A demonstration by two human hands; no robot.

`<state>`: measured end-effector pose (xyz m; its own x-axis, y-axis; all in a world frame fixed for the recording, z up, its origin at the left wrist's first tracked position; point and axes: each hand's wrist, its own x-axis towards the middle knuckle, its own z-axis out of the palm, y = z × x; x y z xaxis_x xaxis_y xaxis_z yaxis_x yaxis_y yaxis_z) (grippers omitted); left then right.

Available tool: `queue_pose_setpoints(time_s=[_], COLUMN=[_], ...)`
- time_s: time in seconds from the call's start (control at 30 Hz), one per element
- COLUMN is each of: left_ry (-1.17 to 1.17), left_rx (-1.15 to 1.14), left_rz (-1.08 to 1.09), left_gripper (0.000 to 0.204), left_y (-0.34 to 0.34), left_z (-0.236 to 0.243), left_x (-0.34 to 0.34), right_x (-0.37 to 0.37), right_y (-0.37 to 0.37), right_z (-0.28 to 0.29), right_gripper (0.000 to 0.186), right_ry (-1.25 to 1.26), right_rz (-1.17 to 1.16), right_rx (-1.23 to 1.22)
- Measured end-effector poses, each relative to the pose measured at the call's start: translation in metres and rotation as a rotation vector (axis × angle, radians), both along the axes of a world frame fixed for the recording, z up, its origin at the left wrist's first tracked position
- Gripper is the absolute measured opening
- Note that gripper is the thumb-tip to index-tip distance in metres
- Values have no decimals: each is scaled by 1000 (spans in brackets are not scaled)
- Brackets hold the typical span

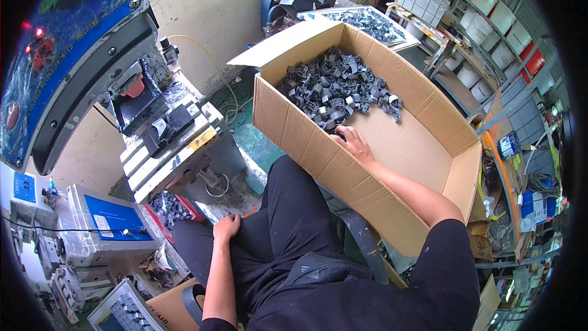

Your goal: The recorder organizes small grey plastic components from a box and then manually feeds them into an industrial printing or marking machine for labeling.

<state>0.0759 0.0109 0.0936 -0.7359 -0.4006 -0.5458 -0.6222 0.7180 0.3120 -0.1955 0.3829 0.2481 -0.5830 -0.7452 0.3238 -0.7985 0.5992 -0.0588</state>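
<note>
We list one carton (294,125), many dark parts (334,86) left heaped toward its far end, our right hand (354,144) at the heap's edge, its grip hidden, our left hand (226,227) curled on the thigh (254,233), contents unseen.

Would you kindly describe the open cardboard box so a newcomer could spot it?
From the blue machine on the left, look right to the large brown box. Unlike the shallow pale tray behind, it is deep, and the right hand is inside, beside dark parts.
</note>
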Motion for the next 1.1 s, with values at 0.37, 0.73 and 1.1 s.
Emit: queue_pose_setpoints(time_s=[0.37,0.73,1.1], left_ry=[14,25,22], left_rx=[6,-6,7], left_rz=[-5,-6,-5], left_gripper=[53,53,50], left_y=[-3,-2,-3], left_z=[0,-1,-4], left_x=[1,1,1], right_x=[-14,-4,9], right_y=[1,-3,-11], right_z=[3,2,26], right_gripper=[45,36,30], right_ry=[-40,14,87], right_rz=[-36,-38,74], right_rx=[-183,-65,-84])
